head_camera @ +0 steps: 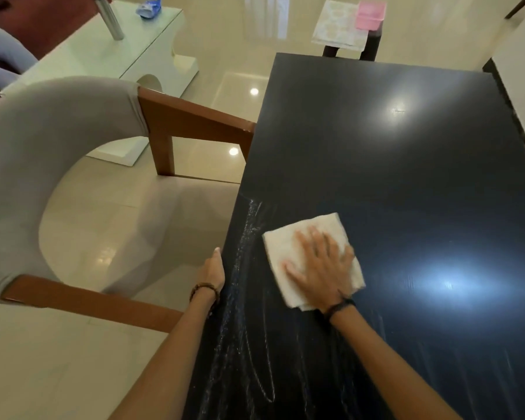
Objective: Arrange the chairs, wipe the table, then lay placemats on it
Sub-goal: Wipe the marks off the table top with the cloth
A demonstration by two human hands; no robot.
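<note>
Now the right hand (322, 265) presses flat on the cloth (312, 259); the left hand (214, 268) (fingers hidden) braces the table (376, 131) edge; wet streaks may dry unwiped.

There are one dark table (391, 165), one white cloth (288, 253), two hands, left (212, 271) and right (322, 268), one grey armchair (58, 140) at left, one white side table (82, 56) far left, and one pink tub (370, 13) far off.
</note>
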